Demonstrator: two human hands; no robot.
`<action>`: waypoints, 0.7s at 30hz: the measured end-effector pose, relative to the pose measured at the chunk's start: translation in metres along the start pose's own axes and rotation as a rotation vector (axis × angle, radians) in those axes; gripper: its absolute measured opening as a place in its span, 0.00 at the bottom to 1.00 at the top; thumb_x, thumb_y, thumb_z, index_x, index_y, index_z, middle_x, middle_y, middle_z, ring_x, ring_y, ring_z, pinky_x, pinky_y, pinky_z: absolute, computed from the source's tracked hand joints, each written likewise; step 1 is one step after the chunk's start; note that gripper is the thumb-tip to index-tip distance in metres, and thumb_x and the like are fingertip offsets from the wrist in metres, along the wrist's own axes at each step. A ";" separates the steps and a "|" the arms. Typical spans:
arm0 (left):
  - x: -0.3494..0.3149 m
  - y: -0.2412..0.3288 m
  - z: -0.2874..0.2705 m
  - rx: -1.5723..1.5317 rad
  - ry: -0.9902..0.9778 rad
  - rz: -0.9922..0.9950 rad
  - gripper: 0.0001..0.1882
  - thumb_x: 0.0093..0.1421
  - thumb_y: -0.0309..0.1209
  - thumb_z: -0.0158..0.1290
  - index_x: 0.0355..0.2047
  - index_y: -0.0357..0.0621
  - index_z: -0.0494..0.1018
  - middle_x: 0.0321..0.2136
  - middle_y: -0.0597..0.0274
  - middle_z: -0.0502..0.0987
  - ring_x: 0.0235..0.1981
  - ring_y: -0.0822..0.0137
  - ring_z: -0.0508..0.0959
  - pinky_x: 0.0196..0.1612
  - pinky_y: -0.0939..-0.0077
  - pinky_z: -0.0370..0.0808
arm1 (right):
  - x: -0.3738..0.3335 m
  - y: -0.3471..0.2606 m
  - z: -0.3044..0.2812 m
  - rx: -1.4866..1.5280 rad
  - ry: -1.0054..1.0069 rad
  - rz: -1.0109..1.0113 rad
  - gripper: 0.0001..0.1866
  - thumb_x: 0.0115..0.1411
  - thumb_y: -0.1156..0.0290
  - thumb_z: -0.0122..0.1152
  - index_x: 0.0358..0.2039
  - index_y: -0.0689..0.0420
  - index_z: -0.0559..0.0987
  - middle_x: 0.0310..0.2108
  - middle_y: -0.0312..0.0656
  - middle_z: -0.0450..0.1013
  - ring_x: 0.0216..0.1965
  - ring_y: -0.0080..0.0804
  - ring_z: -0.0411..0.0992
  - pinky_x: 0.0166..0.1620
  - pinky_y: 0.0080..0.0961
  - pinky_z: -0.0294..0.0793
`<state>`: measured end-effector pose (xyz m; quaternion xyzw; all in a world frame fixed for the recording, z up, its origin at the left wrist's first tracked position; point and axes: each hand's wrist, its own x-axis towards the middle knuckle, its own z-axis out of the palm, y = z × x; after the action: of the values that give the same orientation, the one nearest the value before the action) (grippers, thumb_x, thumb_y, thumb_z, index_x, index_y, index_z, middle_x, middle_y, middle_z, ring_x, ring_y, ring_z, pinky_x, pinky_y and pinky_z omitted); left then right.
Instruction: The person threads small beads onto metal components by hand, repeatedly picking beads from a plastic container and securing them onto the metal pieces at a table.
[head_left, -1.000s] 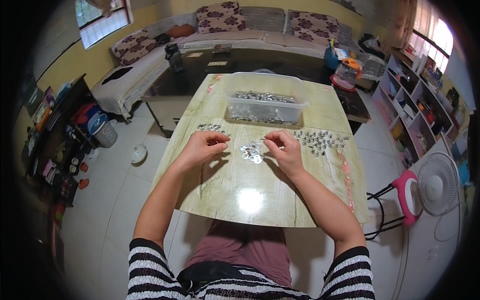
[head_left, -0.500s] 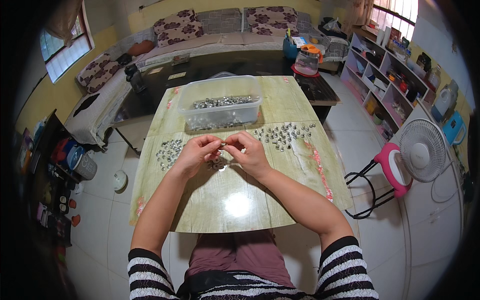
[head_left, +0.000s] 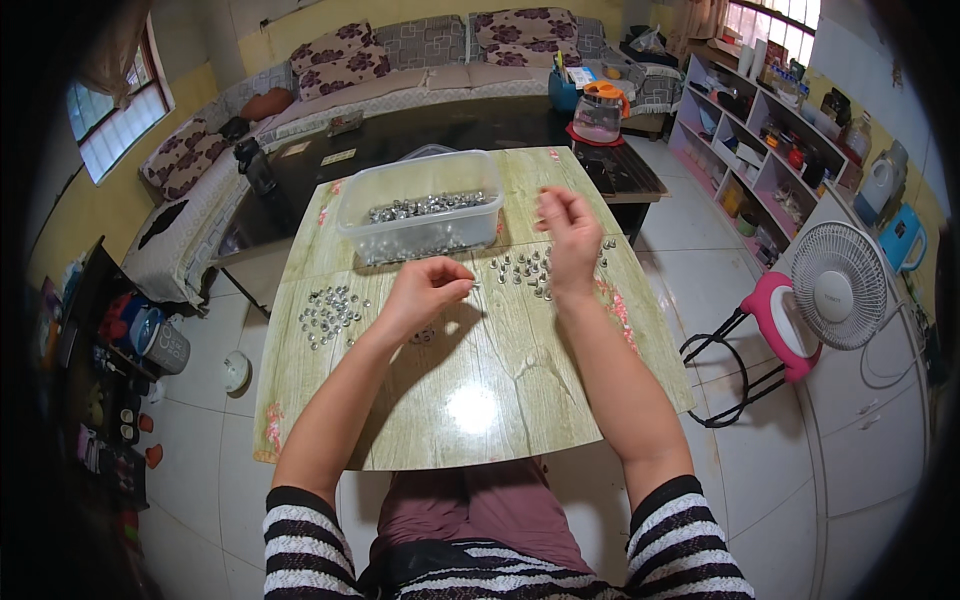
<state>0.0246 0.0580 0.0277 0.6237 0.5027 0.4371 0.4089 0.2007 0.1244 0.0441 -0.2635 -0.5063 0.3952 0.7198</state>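
Note:
My left hand is closed in a pinch over the middle of the table, with a tiny silvery metal part at its fingertips. My right hand hovers, fingers bent and blurred, over a spread of small metal stud-like pieces, partly hiding them. Whether it holds anything cannot be made out. To the left lies a group of small round shiny metal pieces. A few more round pieces lie below my left hand, partly covered by it. Beyond stands a clear plastic box holding many metal pieces.
The pale wood-patterned table meets a dark table at its far side. On that stands a glass jug with an orange lid. To the right are a white fan on a pink stool and a shelf unit.
My hands have come apart from the small piece they both fingered. The right moved right and away from me, over the studs; the left stays pinched, slightly shifted. The whole view shifted a little.

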 end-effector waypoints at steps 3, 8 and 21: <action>0.012 0.000 0.022 0.097 -0.012 0.083 0.06 0.49 0.25 0.51 0.29 0.37 0.72 0.24 0.65 0.75 0.26 0.76 0.74 0.32 0.82 0.71 | 0.023 -0.004 -0.027 0.117 0.192 -0.010 0.07 0.53 0.71 0.53 0.31 0.61 0.73 0.25 0.33 0.69 0.24 0.15 0.64 0.26 0.11 0.66; 0.032 0.012 0.050 0.439 -0.097 0.231 0.08 0.47 0.23 0.53 0.30 0.36 0.71 0.24 0.61 0.75 0.27 0.74 0.75 0.32 0.82 0.72 | 0.036 0.007 -0.058 0.136 0.388 0.064 0.08 0.53 0.71 0.53 0.31 0.61 0.72 0.26 0.34 0.69 0.25 0.16 0.65 0.26 0.10 0.66; 0.037 0.011 0.054 0.566 -0.074 0.321 0.09 0.46 0.26 0.53 0.30 0.37 0.71 0.25 0.54 0.75 0.26 0.65 0.76 0.31 0.76 0.72 | 0.023 0.011 -0.036 0.091 0.249 0.086 0.08 0.52 0.73 0.53 0.31 0.62 0.72 0.26 0.34 0.69 0.25 0.16 0.65 0.26 0.12 0.66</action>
<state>0.0832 0.0886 0.0274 0.7993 0.4843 0.3162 0.1631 0.2349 0.1499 0.0349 -0.2991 -0.3827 0.4126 0.7706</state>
